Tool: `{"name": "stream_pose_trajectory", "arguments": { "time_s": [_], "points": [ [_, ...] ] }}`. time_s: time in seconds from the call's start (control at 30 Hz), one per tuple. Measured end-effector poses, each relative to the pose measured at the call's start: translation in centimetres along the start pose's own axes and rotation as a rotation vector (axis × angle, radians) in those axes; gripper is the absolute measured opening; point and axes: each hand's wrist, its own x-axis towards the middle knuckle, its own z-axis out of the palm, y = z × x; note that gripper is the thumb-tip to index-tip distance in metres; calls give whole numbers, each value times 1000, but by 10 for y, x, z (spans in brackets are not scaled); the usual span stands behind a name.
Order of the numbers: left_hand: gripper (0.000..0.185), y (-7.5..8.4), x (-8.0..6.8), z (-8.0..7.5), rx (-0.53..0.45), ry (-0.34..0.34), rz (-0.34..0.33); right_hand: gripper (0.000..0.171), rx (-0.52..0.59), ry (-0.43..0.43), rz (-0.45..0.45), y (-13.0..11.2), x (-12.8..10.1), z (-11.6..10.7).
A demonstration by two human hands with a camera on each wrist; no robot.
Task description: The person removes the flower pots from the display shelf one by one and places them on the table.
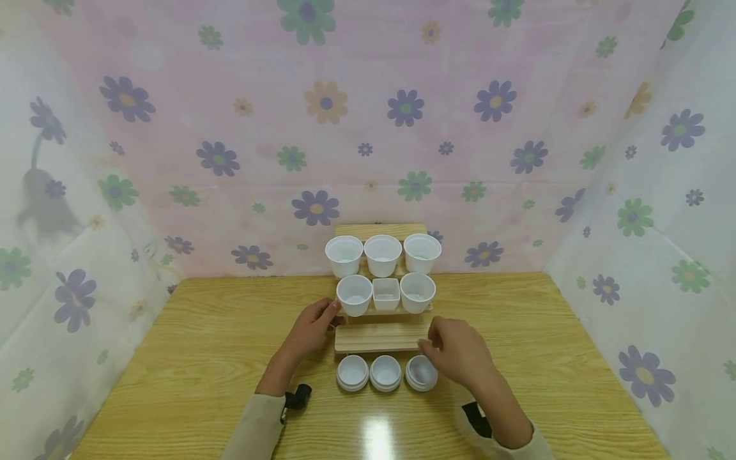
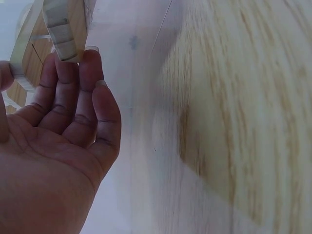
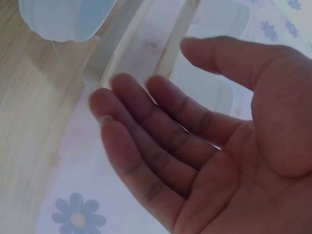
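A stepped wooden rack [image 1: 379, 337] stands on the table. My left hand [image 1: 312, 330] holds its left side near the second tier from the top; in the left wrist view the bent fingers [image 2: 80, 92] meet the end of a wooden plank [image 2: 63, 29], with the thumb at the left edge. My right hand [image 1: 460, 351] hovers at the right end of the bare plank, fingers loosely bent around nothing. Two rows of white cups stand on the upper tiers, among them a small square cup [image 1: 386, 294]. Three small white round jars [image 1: 386, 372] line up in front.
The wood-grain tabletop [image 1: 230, 358] runs back to a flowered cloth [image 1: 368, 128], which also hangs at both sides. A black strap fitting [image 1: 298, 396] sits at the left wrist. Tall white cups [image 1: 383, 254] stand close together on the upper tier.
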Motion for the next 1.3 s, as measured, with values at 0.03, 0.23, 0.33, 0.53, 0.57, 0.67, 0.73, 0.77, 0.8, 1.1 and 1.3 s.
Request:
{"name": "stream_pose_trajectory", "arguments": {
  "time_s": [0.03,0.23,0.33,0.53,0.57,0.67,0.73,0.77,0.8,1.1,1.3],
  "points": [
    [36,0,0,0,0,0,0,20,6,15,-1,0,0,0],
    [36,-1,1,0,3,1,2,16,41,78,18,2,3,0],
    [36,-1,1,0,7,0,4,15,53,85,31,2,4,0],
    [36,0,0,0,-1,-4,2,14,64,129,4,3,5,-1],
    [36,0,0,0,-1,-4,2,15,67,141,-6,3,5,-1],
    [36,-1,0,0,1,-4,3,16,77,178,-28,3,5,0],
    [36,-2,0,0,4,-3,5,18,85,204,-41,3,4,2],
    [36,-2,1,0,6,-2,6,19,90,216,-44,3,4,2],
    [36,-2,1,0,5,-2,7,21,95,228,-47,3,4,3],
    [37,-2,1,0,2,-7,9,50,145,299,-59,5,7,7],
    [37,-1,0,0,10,-8,8,69,176,332,-56,7,11,9]
  ]
}}
